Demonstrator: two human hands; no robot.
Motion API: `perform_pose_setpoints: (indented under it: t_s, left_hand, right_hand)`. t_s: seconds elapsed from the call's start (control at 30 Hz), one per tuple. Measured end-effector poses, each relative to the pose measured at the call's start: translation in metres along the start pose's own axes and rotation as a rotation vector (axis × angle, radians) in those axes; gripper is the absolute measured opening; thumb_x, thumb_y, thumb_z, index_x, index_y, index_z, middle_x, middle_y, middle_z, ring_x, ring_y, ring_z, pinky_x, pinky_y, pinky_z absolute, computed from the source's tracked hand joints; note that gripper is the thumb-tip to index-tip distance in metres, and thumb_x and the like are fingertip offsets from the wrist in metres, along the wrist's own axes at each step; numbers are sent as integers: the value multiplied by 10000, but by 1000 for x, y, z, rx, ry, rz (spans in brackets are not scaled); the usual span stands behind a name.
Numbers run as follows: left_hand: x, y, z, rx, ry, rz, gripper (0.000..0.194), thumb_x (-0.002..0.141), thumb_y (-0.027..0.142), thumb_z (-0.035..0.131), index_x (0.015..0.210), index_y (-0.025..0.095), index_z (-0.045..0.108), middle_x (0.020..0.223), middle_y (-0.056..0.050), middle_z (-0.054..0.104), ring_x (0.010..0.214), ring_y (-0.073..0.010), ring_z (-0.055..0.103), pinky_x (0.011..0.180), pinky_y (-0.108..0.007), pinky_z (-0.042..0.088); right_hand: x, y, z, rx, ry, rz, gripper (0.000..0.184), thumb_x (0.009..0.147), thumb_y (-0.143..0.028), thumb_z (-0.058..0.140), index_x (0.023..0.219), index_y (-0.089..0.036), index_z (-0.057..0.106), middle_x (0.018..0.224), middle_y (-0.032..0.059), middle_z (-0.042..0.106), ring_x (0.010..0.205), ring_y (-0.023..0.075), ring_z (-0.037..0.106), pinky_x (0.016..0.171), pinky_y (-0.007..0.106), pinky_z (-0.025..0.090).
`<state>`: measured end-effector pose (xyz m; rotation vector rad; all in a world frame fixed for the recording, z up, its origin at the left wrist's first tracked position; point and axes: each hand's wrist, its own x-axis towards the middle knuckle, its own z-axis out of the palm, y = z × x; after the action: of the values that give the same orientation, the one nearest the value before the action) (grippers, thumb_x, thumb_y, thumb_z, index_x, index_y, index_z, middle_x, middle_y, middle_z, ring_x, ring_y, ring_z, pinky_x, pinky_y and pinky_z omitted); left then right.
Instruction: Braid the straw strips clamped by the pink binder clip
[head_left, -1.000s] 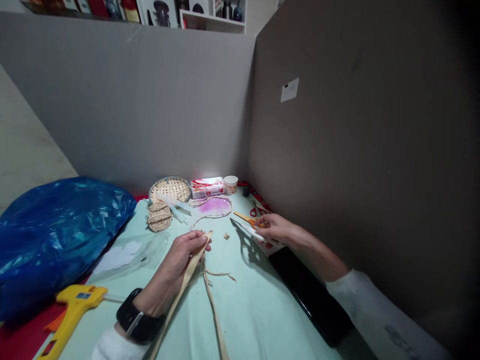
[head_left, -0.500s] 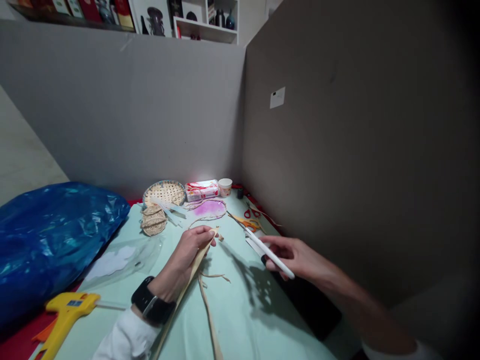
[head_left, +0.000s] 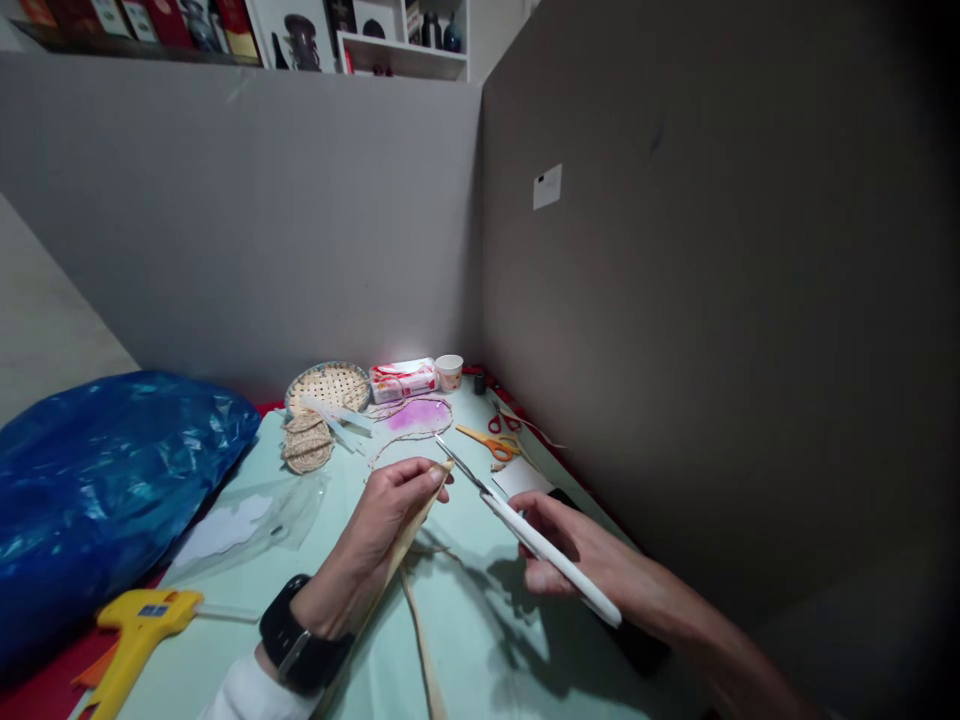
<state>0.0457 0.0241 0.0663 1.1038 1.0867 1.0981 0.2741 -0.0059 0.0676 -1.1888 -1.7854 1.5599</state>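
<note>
Between the thumb and fingers of my left hand (head_left: 401,500) is a pale, flat fibre strip (head_left: 409,535), which trails down along the forearm. My right hand (head_left: 566,545) grips white-handled scissors (head_left: 555,560). Their metal blades point up and left, with the tips beside the strip's upper end; whether they touch it I cannot tell. Below my hands, another fibre strand (head_left: 421,640) lies on the light green cloth (head_left: 480,650). Part of a dark flat object (head_left: 637,645) shows under my right hand.
A blue plastic bag (head_left: 112,500) bulges at the left, above a yellow glue gun (head_left: 146,630). Farther back are a woven tray (head_left: 328,385), a coiled fibre piece (head_left: 307,442), a tissue pack (head_left: 403,380), a paper cup (head_left: 449,372) and orange scissors (head_left: 495,444). Grey partitions (head_left: 300,220) stand behind and right.
The white scissors have swung with my right hand so their blades now lie close to the strip's end. A small curled piece near my left fingertips no longer shows there.
</note>
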Motion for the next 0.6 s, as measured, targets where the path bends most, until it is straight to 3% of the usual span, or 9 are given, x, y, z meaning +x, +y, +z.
perform_pose_setpoints:
  t_s: [0.17, 0.37, 0.6]
  left_hand:
    - [1, 4, 7, 40, 41, 77, 174, 716, 319, 697, 725, 147, 676, 680, -16, 624, 604, -111, 475, 552, -215, 298]
    - [-1, 8, 20, 150, -23, 47, 178, 678, 309, 689, 682, 132, 681, 619, -18, 599, 579, -112, 420, 549, -230, 267]
    - [1, 1, 24, 240, -34, 43, 267, 725, 370, 660, 585, 145, 633, 556, 16, 505, 538, -93, 328, 533, -240, 219]
  right_hand:
    - [-1, 8, 0, -35, -4, -11, 509, 686, -430, 745, 1097, -218, 534, 830, -13, 509, 718, 133, 447, 630, 247, 361]
    - [3, 18, -1, -68, 72, -46, 452, 719, -442, 723, 1072, -226, 544, 796, -24, 494, 702, 129, 445, 603, 238, 358]
    - [2, 23, 1, 17, 115, -72, 243, 774, -302, 655, 963, -199, 541, 700, -44, 453, 591, 85, 398, 519, 203, 320]
